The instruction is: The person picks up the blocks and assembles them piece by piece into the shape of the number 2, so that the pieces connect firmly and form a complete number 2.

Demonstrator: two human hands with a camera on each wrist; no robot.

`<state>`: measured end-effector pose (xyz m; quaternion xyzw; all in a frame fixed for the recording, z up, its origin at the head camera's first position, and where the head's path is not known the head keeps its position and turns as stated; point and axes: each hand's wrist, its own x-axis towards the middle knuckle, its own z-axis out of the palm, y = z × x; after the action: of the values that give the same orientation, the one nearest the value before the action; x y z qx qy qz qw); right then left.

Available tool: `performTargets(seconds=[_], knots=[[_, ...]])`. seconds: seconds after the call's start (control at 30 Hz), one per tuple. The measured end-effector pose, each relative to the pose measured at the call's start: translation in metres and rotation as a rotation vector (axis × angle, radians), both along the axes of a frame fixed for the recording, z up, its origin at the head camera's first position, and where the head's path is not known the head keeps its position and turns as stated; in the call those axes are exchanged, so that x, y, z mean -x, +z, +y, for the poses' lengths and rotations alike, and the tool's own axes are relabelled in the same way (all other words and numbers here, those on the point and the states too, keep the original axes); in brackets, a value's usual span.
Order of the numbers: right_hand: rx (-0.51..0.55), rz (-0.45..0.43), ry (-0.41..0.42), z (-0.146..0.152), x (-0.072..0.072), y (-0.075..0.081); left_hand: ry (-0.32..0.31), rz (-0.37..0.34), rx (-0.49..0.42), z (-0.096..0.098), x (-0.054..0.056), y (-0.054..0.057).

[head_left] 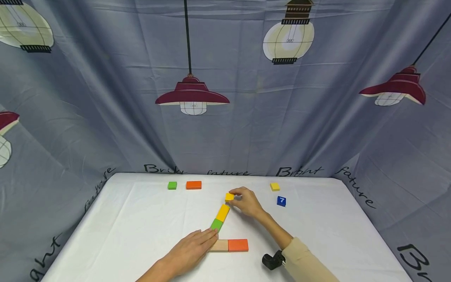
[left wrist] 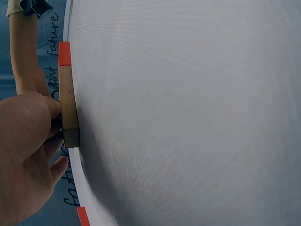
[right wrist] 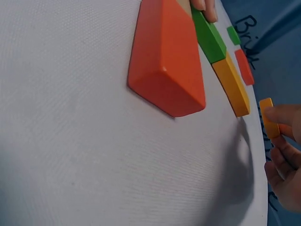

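My right hand (head_left: 248,203) pinches a small yellow block (head_left: 229,197) between thumb and fingertips. It is just past the far end of a slanted row, a yellow block (head_left: 222,212) and a green block (head_left: 216,224) set end to end. Resting over the near end of that row, my left hand (head_left: 193,249) has its fingers extended and partly hides the green block. Its thumb side lies against a plain wooden block (left wrist: 68,101), which meets an orange-red block (head_left: 238,245) end to end. The right wrist view shows the held block clear of the row's yellow block (right wrist: 231,84).
Toward the back left lie a green block (head_left: 172,185) and an orange block (head_left: 193,185). A yellow block (head_left: 275,187) and a blue block (head_left: 281,201) marked 7 are at the back right. A patterned grey curtain (head_left: 246,137) hangs behind the white table (head_left: 123,227).
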<state>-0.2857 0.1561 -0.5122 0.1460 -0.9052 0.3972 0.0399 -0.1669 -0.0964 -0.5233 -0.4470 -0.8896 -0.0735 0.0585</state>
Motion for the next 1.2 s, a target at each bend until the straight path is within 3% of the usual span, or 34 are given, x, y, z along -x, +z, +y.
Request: performTargets(seconds=[0.33,0.57,1.2], knots=[[-0.053,-0.014,-0.002,-0.002,0.001,-0.011,0.000,0.017,-0.016,0.000,0.000,0.000],[-0.034,-0.011,-0.010,-0.005,0.002,-0.017,-0.001,0.018,-0.017,0.000,-0.001,0.000],[-0.073,-0.062,0.030,-0.001,0.005,-0.016,-0.010,0.027,-0.026,0.000,-0.001,-0.002]])
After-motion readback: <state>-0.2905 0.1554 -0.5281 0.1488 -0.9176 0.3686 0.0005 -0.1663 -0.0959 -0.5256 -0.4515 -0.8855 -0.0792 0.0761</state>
